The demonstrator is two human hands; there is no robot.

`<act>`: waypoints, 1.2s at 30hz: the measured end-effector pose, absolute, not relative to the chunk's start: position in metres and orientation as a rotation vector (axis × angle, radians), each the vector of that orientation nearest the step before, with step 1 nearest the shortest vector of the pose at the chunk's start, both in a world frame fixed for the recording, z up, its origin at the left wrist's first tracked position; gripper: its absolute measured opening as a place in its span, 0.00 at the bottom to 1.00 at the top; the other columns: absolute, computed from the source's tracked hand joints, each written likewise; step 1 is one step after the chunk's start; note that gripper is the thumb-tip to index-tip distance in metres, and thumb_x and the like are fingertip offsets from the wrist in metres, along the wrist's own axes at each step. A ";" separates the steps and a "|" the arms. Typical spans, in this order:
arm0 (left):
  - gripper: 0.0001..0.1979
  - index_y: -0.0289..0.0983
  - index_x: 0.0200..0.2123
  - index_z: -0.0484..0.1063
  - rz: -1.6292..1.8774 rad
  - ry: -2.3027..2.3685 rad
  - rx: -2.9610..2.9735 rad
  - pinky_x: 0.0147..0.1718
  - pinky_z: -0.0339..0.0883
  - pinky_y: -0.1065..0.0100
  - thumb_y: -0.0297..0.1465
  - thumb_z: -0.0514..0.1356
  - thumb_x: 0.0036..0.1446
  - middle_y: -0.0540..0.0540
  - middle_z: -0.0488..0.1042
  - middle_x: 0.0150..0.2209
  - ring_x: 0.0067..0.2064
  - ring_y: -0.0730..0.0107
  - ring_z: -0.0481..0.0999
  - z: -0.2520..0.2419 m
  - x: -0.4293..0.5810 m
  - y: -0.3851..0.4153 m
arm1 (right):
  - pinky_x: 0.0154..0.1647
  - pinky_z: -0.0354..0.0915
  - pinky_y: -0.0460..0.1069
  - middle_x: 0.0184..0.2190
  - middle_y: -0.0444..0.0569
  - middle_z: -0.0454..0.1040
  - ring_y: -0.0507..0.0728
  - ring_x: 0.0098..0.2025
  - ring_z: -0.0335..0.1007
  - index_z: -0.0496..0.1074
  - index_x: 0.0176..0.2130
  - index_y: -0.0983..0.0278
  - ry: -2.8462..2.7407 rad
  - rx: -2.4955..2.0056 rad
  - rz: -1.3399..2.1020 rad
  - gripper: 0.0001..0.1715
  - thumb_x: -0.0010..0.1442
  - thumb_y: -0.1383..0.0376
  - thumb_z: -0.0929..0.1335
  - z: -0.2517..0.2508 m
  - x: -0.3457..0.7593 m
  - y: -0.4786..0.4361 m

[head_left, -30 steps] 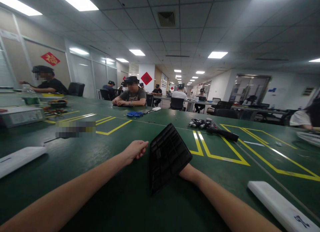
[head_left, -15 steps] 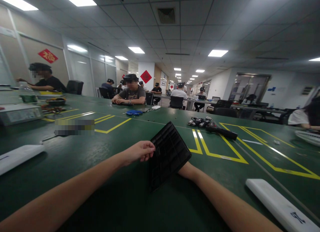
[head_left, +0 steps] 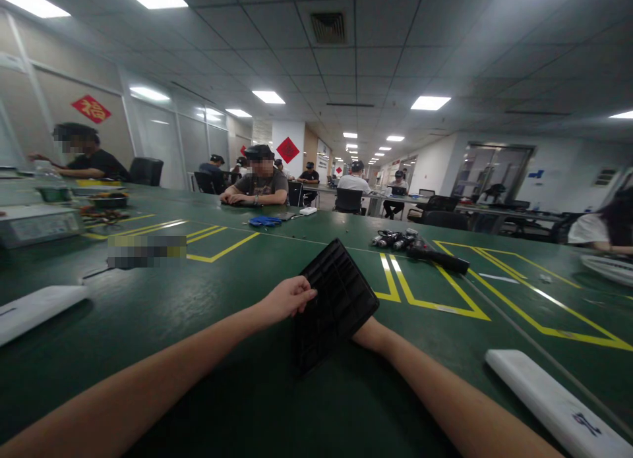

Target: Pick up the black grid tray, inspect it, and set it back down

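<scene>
**Left hand [head_left: 289, 298] over the face of the black tray [head_left: 342, 300]!**

Here's the tray: thin, dark, round-cornered, its face ribbed into a grid of compartments, steeply tilted over the green worktop [head_left: 247, 408]. The left hand's fingertips are drawn together at its left side; whether they pinch anything small, I can't tell. The right hand [head_left: 366, 333] is behind the tray, fingers hidden, so its grip can't be read. And there's the change: a second ago the left hand was clear of the tray; now it overlaps it, the tilt nearly unchanged. Farther out, flat yellow tape [head_left: 452, 310], a dark cylinder [head_left: 440, 259], a smooth white block [head_left: 548, 395] near right.
</scene>
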State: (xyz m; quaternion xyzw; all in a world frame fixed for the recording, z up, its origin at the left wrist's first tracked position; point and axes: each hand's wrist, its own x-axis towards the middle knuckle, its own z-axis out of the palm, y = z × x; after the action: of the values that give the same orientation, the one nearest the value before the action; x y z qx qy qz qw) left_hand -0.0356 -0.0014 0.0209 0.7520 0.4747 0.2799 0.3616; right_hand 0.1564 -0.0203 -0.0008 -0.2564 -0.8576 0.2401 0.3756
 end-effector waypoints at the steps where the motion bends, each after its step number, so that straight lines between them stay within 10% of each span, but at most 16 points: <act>1: 0.15 0.37 0.25 0.60 0.739 1.271 1.984 0.19 0.52 0.73 0.44 0.51 0.51 0.55 0.63 0.16 0.18 0.76 0.60 0.020 -0.035 -0.002 | 0.57 0.54 0.58 0.50 0.46 0.68 0.58 0.54 0.60 0.66 0.50 0.57 -2.188 -0.667 0.623 0.21 0.59 0.58 0.59 -0.001 0.156 -0.020; 21: 0.04 0.37 0.28 0.64 0.954 1.205 1.975 0.27 0.58 0.69 0.30 0.54 0.46 0.50 0.65 0.26 0.27 0.71 0.66 0.032 -0.039 -0.014 | 0.60 0.50 0.59 0.56 0.48 0.61 0.60 0.58 0.54 0.61 0.54 0.59 -2.223 -0.718 0.559 0.25 0.58 0.58 0.61 -0.005 0.158 -0.018; 26: 0.08 0.36 0.26 0.58 0.928 1.069 1.260 0.21 0.54 0.74 0.32 0.55 0.43 0.52 0.62 0.24 0.23 0.77 0.63 0.031 -0.039 -0.008 | 0.62 0.41 0.61 0.59 0.50 0.55 0.61 0.60 0.49 0.59 0.56 0.61 -2.303 -0.728 0.463 0.25 0.60 0.58 0.58 -0.008 0.159 -0.015; 36: 0.26 0.34 0.44 0.64 0.632 1.229 2.250 0.29 0.59 0.70 0.44 0.58 0.45 0.50 0.65 0.30 0.31 0.71 0.65 0.018 -0.045 -0.005 | 0.60 0.47 0.58 0.58 0.50 0.57 0.59 0.60 0.49 0.59 0.56 0.61 -2.192 -0.702 0.545 0.28 0.58 0.55 0.61 -0.022 0.161 -0.007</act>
State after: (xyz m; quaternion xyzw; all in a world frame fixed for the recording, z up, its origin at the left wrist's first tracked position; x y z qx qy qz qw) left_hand -0.0454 -0.0054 0.0178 0.8255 0.4510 0.2320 0.2477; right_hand 0.1609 -0.0071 -0.0220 -0.2746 -0.8577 0.2132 0.3787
